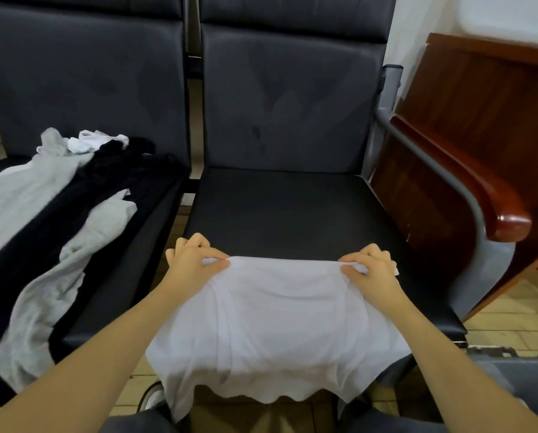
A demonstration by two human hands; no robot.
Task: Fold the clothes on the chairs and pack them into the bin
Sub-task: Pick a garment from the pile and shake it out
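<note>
A white garment (274, 323) hangs stretched between my two hands over the front edge of the right black chair seat (280, 210). My left hand (192, 260) pinches its upper left corner. At the upper right corner, my right hand (370, 267) pinches the cloth. The lower part of the garment drapes down toward my lap. A pile of grey, black and white clothes (58, 214) lies on the left chair seat. No bin is in view.
Black chair backs (289, 98) rise behind both seats. A glossy wooden armrest (467, 182) on a grey frame borders the right chair, with a wooden panel (486, 98) beyond it. Tiled floor (517, 310) shows at lower right.
</note>
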